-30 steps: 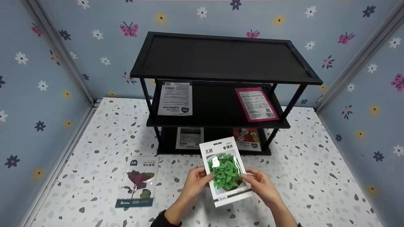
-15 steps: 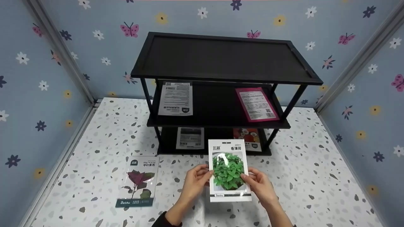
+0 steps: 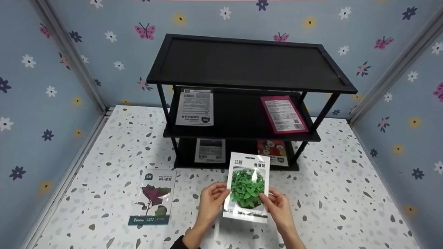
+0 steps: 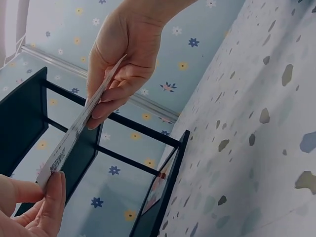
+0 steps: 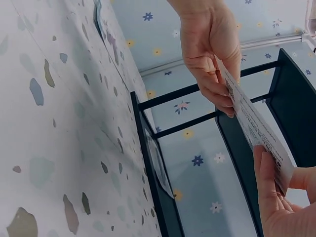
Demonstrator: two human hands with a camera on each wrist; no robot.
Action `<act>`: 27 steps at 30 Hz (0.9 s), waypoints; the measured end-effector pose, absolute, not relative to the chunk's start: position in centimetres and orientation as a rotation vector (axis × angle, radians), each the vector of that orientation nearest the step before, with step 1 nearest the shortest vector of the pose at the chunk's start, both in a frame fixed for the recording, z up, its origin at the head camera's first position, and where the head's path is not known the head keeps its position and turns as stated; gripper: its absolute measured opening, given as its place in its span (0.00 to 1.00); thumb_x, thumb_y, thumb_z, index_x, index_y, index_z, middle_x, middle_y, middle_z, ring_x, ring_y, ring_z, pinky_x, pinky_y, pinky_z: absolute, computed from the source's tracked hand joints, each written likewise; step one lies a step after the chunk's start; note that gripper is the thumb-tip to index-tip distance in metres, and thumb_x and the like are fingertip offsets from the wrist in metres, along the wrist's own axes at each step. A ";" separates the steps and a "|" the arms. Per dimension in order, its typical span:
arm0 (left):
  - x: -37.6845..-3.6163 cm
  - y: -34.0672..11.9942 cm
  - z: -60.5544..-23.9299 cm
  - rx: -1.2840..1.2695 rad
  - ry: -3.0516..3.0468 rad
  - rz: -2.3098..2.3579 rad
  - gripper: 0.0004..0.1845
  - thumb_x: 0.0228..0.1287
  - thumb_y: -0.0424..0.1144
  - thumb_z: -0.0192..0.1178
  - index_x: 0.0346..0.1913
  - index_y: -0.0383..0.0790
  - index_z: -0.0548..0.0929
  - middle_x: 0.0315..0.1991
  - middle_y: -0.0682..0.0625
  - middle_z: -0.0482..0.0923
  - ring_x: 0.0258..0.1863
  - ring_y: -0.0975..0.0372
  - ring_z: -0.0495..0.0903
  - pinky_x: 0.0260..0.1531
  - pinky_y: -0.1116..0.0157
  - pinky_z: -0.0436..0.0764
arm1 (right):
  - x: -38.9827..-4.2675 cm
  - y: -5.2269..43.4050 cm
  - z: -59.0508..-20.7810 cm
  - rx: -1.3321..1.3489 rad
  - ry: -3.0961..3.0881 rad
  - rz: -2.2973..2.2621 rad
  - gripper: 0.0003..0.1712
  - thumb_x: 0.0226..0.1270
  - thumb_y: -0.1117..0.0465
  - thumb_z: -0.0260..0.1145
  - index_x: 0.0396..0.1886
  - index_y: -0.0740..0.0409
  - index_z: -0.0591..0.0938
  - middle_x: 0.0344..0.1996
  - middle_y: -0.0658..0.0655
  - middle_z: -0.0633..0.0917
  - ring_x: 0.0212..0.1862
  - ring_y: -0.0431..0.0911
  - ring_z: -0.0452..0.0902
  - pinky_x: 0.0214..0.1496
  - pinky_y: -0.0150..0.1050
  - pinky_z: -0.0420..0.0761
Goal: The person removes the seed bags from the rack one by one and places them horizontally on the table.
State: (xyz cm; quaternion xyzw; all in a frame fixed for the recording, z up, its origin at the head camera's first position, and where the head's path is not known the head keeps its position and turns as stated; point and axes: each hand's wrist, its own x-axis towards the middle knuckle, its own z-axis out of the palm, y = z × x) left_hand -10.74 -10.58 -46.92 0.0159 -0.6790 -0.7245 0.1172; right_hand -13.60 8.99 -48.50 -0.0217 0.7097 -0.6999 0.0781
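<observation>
1. Left hand [image 3: 211, 200]: raised above the speckled tabletop [image 3: 339, 193] in front of the black shelf unit [image 3: 249, 65], forearm entering from the lower edge of the head view; thumb on the front and fingers behind pinch the left edge of the green-leaf seed packet [image 3: 247, 186].
2. Right hand [image 3: 278, 207]: mirrors it, thumb and fingers clamped on the packet's lower right edge.
3. Packet: held in the air between both hands, nearly upright, printed face toward the person. Its white header carries Chinese characters, too small to read; the wrist views show a barcode on the back.
4. Purple-leaf seed packet [image 3: 153, 197]: flat on the tabletop, left of the hands and apart from them; the footer reads roughly "Beishu".
5. Four further packets lie on the two lower shelves; print illegible.
</observation>
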 end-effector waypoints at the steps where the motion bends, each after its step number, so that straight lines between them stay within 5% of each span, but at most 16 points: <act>1: -10.7 -10.7 -47.1 0.045 -1.992 -2.108 0.10 0.52 0.20 0.57 0.37 0.15 0.74 0.28 0.32 0.77 0.28 0.50 0.79 0.31 0.69 0.79 | -13.6 9.0 -48.6 -0.083 2.150 -2.070 0.20 0.61 0.68 0.58 0.48 0.80 0.69 0.34 0.68 0.82 0.29 0.43 0.80 0.29 0.34 0.80; 9: -10.9 -13.0 -52.1 0.117 -2.015 -1.989 0.10 0.53 0.25 0.59 0.38 0.20 0.76 0.27 0.36 0.79 0.28 0.51 0.80 0.30 0.69 0.79 | -13.4 9.3 -49.7 -0.298 2.199 -1.958 0.19 0.63 0.69 0.55 0.50 0.79 0.69 0.33 0.70 0.80 0.29 0.48 0.80 0.28 0.41 0.81; 17: -10.7 -15.9 -54.7 0.273 -2.113 -1.801 0.10 0.53 0.24 0.59 0.38 0.21 0.77 0.27 0.37 0.79 0.29 0.52 0.80 0.32 0.68 0.79 | -12.7 9.3 -48.7 -0.386 2.458 -1.857 0.10 0.61 0.73 0.56 0.39 0.78 0.75 0.28 0.68 0.80 0.27 0.49 0.79 0.29 0.44 0.80; 27: -10.4 -18.7 -56.1 0.353 -2.250 -1.543 0.07 0.50 0.22 0.60 0.34 0.23 0.79 0.24 0.40 0.79 0.25 0.53 0.80 0.29 0.63 0.80 | -13.5 9.9 -51.2 -0.403 2.626 -1.777 0.11 0.59 0.65 0.61 0.37 0.70 0.79 0.29 0.59 0.82 0.28 0.45 0.79 0.29 0.32 0.79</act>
